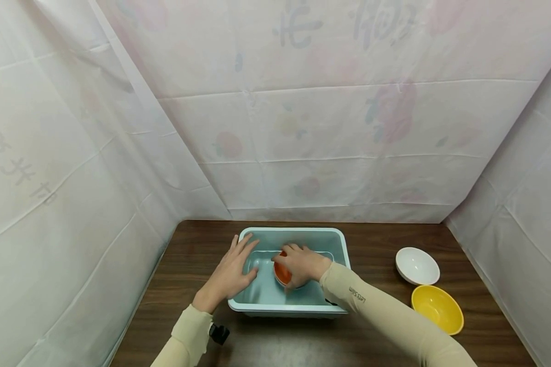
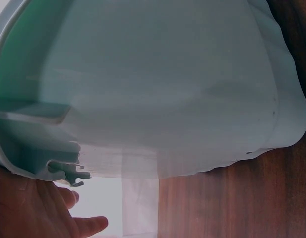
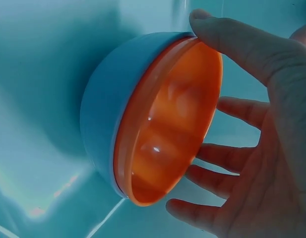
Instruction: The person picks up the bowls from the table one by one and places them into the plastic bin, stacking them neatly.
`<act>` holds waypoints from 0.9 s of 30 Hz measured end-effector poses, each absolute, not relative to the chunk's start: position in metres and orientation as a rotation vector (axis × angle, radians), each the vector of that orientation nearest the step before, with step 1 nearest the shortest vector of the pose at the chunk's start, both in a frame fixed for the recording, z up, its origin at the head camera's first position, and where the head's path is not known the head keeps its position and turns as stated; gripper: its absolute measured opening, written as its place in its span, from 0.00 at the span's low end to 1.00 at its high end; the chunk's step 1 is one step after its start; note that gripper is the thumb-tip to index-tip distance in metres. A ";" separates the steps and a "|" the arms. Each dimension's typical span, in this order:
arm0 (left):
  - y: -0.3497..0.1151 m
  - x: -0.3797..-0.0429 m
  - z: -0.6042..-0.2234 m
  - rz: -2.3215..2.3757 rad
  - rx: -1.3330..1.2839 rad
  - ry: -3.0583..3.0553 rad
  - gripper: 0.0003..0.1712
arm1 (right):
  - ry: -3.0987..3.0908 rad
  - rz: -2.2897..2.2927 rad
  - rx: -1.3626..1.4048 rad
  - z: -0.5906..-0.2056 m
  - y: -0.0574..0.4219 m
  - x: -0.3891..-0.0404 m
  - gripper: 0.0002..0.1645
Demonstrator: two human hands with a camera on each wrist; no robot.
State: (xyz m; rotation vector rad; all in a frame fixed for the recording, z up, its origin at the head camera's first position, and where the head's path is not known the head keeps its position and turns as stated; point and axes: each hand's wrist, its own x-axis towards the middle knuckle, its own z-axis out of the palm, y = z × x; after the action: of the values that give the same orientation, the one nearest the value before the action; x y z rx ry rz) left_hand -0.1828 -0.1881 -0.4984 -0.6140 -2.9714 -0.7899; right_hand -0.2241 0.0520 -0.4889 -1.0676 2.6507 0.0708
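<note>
My right hand [image 1: 301, 265] reaches down into a light blue plastic basin [image 1: 289, 308]. Its thumb and fingers span the rim of an orange bowl [image 3: 167, 124], which sits nested inside a blue bowl [image 3: 105, 109] on the basin floor. In the right wrist view the thumb lies on one side of the orange rim and the fingertips meet the opposite side. At the basin's left edge is my left hand [image 1: 231, 270], fingers spread over the rim and holding nothing. The left wrist view shows the basin's outer wall [image 2: 167, 89] close up.
To the right on the dark wooden table [image 1: 183, 265] stand a white bowl [image 1: 417, 265] and, nearer me, a yellow bowl [image 1: 437, 309], close together. White printed sheets [image 1: 326, 153] hang behind the table and along both sides.
</note>
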 end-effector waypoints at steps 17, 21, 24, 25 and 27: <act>-0.187 -0.184 -0.501 -0.793 -0.631 -2.944 0.41 | 2.617 -0.156 -0.955 -0.468 0.064 -0.232 0.48; -0.188 -0.184 -0.501 -0.808 -0.630 -2.949 0.41 | 2.610 -0.262 -0.908 -0.458 0.069 -0.230 0.43; -0.189 -0.184 -0.501 -0.827 -0.626 -2.953 0.41 | 2.613 -0.327 -0.893 -0.452 0.073 -0.230 0.41; -0.189 -0.184 -0.501 -0.830 -0.626 -2.951 0.41 | 2.616 -0.344 -0.890 -0.450 0.075 -0.229 0.40; -0.189 -0.184 -0.501 -0.840 -0.621 -2.949 0.41 | 2.618 -0.387 -0.896 -0.448 0.078 -0.229 0.38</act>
State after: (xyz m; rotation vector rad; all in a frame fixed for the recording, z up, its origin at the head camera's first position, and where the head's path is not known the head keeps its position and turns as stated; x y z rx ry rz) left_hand -0.1838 -0.1887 -0.5006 -0.6213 -2.9492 -0.8402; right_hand -0.2292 0.0775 -0.4479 -0.8963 2.6180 -0.3869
